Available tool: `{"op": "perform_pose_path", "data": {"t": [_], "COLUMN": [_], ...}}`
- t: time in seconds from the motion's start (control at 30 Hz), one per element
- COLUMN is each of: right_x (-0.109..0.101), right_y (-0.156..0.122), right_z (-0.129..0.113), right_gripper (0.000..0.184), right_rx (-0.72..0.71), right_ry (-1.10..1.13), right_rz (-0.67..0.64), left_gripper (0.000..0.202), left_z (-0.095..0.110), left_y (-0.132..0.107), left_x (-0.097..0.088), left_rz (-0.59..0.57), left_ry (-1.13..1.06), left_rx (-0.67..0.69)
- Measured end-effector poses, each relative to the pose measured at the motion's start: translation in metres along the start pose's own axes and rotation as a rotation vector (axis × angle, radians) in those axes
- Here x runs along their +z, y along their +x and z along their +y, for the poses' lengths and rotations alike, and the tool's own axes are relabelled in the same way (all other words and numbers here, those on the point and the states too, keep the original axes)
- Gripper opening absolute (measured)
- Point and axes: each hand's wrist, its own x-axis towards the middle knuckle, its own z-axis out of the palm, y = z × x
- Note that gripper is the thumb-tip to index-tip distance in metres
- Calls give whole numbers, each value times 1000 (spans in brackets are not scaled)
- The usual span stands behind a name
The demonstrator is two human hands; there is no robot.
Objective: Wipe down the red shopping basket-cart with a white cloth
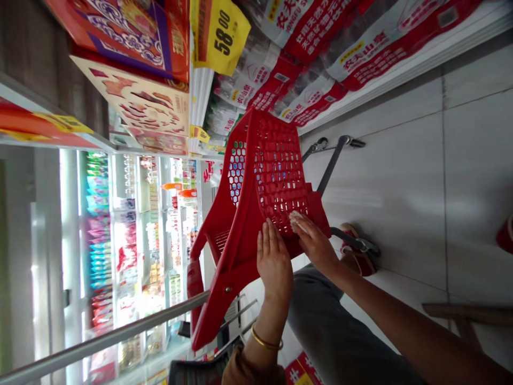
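The view is turned sideways, with the floor on the right. A red plastic shopping cart (240, 230) with a honeycomb mesh side fills the middle. My left hand (274, 262), with a gold bangle at the wrist, lies flat on the cart's smooth red side panel, its fingers straight and close together. My right hand (315, 240) is beside it, fingers stretched out along the lower mesh. A pale patch shows at its fingertips; I cannot tell what it is. Both palms are hidden, and neither hand visibly grips anything.
Shrink-wrapped bottled water (304, 80) is stacked on a low shelf beside the cart. Boxed goods (140, 96) and a yellow price tag (222, 37) are above it. Lit shelves of packets (132, 240) stand beyond. A metal bar (100, 331), cart legs and a red shoe (363, 262) are near.
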Motion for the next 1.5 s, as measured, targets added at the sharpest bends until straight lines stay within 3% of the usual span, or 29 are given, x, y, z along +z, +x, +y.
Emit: {"op": "perform_pose_path", "data": {"t": [0.17, 0.4, 0.63, 0.8, 1.03, 1.3, 1.5], "right_x": [4, 13, 19, 22, 19, 17, 21], "right_y": [-2, 14, 46, 53, 39, 17, 24], "right_z": [-1, -31, -60, -54, -48, -38, -44], "right_gripper": [56, 55, 52, 61, 65, 61, 55], "right_rx": [26, 3, -67, -153, -129, -99, -71], "right_ry": [21, 144, 281, 180, 82, 100, 203], "right_rz": [55, 66, -93, -170, -158, -3, 57], "left_gripper": [49, 48, 49, 54, 52, 52, 53], "left_z": [-1, -8, -21, -25, -25, -29, -34], "left_y": [2, 4, 1, -1, -3, -5, -5], "left_x": [-3, -14, -29, -31, -27, -27, -33], "left_rz": [-14, -15, 30, -5, 19, 51, 119], "left_ry": [47, 92, 70, 78, 67, 46, 35], "left_rx": [18, -4, -74, -84, -84, -64, -78]}}
